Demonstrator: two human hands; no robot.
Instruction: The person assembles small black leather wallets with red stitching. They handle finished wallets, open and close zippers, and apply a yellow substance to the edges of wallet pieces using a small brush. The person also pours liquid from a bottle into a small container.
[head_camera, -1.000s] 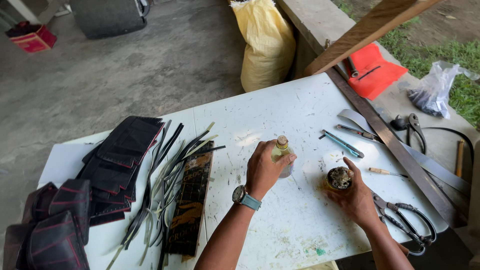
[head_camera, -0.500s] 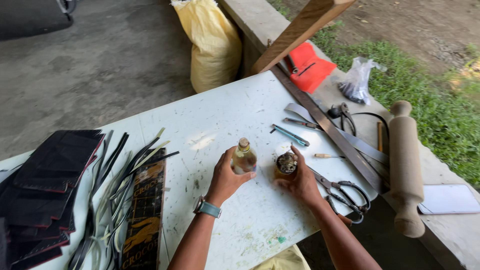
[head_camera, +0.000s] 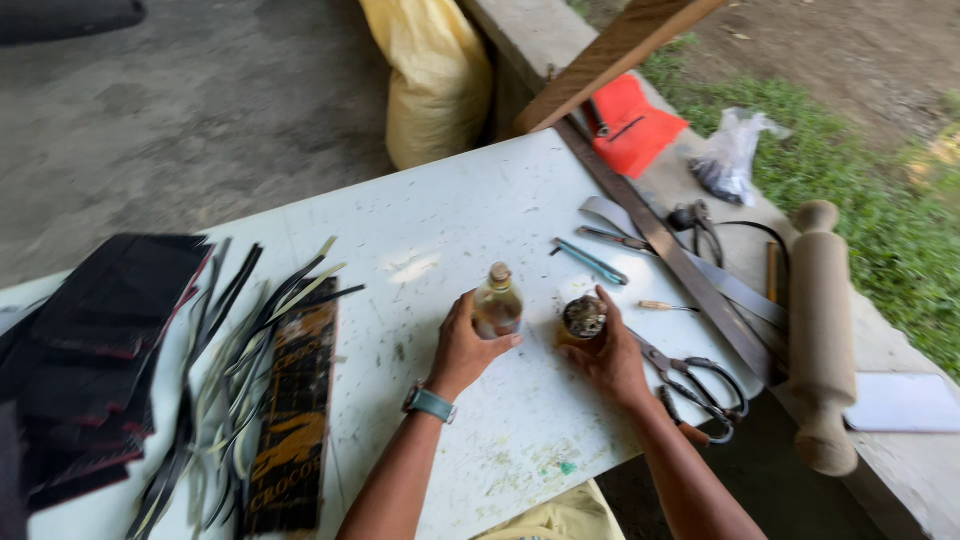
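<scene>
The left hand (head_camera: 462, 345), with a blue-green watch at the wrist, is wrapped around a small clear glass bottle (head_camera: 496, 305) with a brown stopper, standing upright on the white worktop (head_camera: 450, 220). The stopper is still on. Just right of the bottle, the right hand (head_camera: 610, 355) is closed around a small round dirty tin (head_camera: 583, 318), already open on top. Further right of the bottle lie black scissors (head_camera: 700, 385). Behind the bottle lies a blue pen-like tool (head_camera: 590, 262). Far behind it leans a yellow sack (head_camera: 435, 75).

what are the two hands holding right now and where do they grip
The left hand holds a small glass bottle around its lower body, upright on the white table. The right hand grips a small round container by its side.
</scene>
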